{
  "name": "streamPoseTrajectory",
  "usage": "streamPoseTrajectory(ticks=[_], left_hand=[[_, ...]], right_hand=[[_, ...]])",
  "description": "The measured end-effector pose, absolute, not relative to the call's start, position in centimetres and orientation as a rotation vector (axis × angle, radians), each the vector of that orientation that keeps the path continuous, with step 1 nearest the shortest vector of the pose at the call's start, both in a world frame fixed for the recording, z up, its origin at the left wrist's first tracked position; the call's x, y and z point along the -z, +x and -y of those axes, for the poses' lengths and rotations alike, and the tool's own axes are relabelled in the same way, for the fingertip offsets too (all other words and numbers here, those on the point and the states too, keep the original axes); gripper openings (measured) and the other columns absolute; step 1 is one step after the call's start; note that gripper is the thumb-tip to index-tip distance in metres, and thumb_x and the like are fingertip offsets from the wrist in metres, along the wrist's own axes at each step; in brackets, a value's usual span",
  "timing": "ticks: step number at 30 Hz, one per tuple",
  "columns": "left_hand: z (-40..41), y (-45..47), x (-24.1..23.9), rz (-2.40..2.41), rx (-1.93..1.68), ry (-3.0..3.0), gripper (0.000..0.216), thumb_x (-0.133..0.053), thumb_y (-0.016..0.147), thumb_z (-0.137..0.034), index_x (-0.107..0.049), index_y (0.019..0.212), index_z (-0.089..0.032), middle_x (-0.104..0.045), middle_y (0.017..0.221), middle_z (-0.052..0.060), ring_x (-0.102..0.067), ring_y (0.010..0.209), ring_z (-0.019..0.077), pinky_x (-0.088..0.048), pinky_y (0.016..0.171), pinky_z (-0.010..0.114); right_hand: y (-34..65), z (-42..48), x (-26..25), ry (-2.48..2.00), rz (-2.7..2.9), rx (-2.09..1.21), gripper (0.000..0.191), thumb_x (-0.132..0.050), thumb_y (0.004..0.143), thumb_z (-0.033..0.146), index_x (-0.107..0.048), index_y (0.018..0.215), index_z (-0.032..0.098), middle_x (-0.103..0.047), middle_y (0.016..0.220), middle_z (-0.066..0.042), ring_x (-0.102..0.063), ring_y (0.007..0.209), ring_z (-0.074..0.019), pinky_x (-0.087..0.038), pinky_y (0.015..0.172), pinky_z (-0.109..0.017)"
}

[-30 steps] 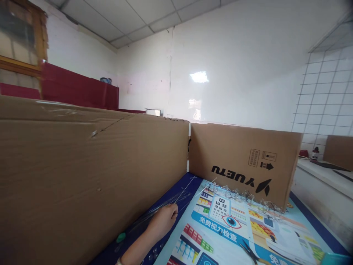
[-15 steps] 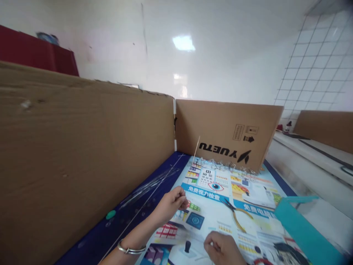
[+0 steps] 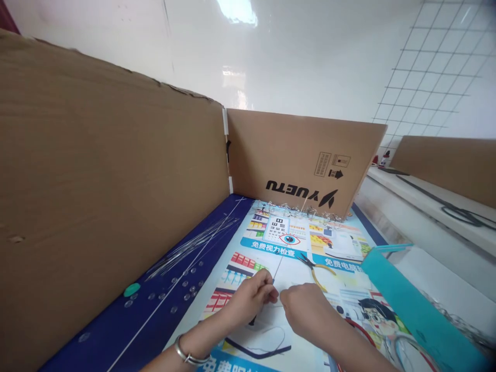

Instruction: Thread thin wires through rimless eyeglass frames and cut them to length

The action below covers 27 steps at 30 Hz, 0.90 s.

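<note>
My left hand [image 3: 256, 292] is closed in a pinch over the printed mat [image 3: 256, 258]. A thin straight wire [image 3: 278, 268] rises from its fingertips and leans away to the upper right. Close beside it, my right hand [image 3: 304, 307] is curled shut, its fingertips almost meeting the left ones. Whatever the right fingers hold is hidden. Beyond the hands lie yellow-handled pliers [image 3: 308, 262] on the mat.
Loose thin wires [image 3: 189, 250], several small clear discs [image 3: 186, 284] and a green disc [image 3: 132, 289] lie at left. Cardboard panels [image 3: 155, 155] stand left and behind. Bent wire pieces [image 3: 298, 211] line the back. A teal box [image 3: 411, 305] holds metal pieces at right.
My right hand has moved up and forward to meet the left. The wire now leans farther right. The camera view has tilted down and shifted, showing more of the teal box.
</note>
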<state>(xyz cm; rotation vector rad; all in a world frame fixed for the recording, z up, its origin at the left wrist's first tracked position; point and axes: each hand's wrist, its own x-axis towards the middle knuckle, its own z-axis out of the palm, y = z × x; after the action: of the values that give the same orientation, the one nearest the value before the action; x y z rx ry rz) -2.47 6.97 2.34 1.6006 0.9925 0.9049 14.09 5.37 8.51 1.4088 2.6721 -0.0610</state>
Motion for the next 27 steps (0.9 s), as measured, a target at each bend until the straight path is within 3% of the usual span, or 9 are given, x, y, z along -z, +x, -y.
streamPoseTrajectory(ticks=[8,13,20,23,27], left_hand=[[-6.4,-2.7,-1.2,-0.955,-0.893,1.706,0.009,-0.044,0.083,-0.017,-0.049,0.076,-0.018,-0.055,0.072,-0.002,-0.051,0.069,0.0131,-0.038,0.063,0.023],[-6.8,-2.9,-0.8,-0.903,-0.897,1.637,0.010,-0.046,0.080,-0.013,-0.053,0.075,-0.017,-0.056,0.071,-0.002,-0.050,0.069,0.0126,-0.038,0.065,0.023],[-7.5,-3.1,0.2,-0.797,-0.864,1.452,0.005,-0.052,0.075,-0.012,-0.052,0.075,-0.016,-0.063,0.069,0.001,-0.058,0.068,0.0141,-0.043,0.063,0.023],[-7.6,-3.1,0.4,-0.794,-0.884,1.385,0.006,-0.056,0.075,-0.014,-0.051,0.073,-0.016,-0.065,0.068,0.001,-0.060,0.067,0.0142,-0.042,0.062,0.023],[-7.6,-3.0,0.3,-0.774,-0.901,1.300,0.013,-0.063,0.074,-0.020,-0.050,0.073,-0.016,-0.066,0.069,0.002,-0.062,0.069,0.0151,-0.044,0.064,0.024]], right_hand=[[13.3,-5.4,-8.1,1.447,-2.680,0.061,0.015,-0.048,0.074,0.010,-0.061,0.077,0.017,-0.068,0.076,-0.007,-0.063,0.068,-0.0213,-0.033,0.055,-0.026],[13.3,-5.6,-7.3,1.548,-2.686,0.079,0.016,-0.045,0.081,0.021,-0.060,0.078,0.020,-0.068,0.076,-0.004,-0.062,0.067,-0.0188,-0.029,0.052,-0.025],[13.6,-6.2,-6.2,1.691,-2.774,0.295,0.016,-0.047,0.080,0.023,-0.062,0.074,0.021,-0.066,0.075,-0.001,-0.059,0.069,-0.0152,-0.030,0.056,-0.024],[13.8,-6.6,-5.6,1.826,-2.821,0.587,0.011,-0.051,0.075,0.020,-0.062,0.072,0.021,-0.064,0.071,0.001,-0.057,0.065,-0.0132,-0.033,0.056,-0.022],[13.7,-7.1,-4.9,1.977,-2.726,1.378,0.009,-0.053,0.070,0.017,-0.061,0.072,0.018,-0.061,0.062,0.002,-0.053,0.054,-0.0106,-0.035,0.049,-0.019]])
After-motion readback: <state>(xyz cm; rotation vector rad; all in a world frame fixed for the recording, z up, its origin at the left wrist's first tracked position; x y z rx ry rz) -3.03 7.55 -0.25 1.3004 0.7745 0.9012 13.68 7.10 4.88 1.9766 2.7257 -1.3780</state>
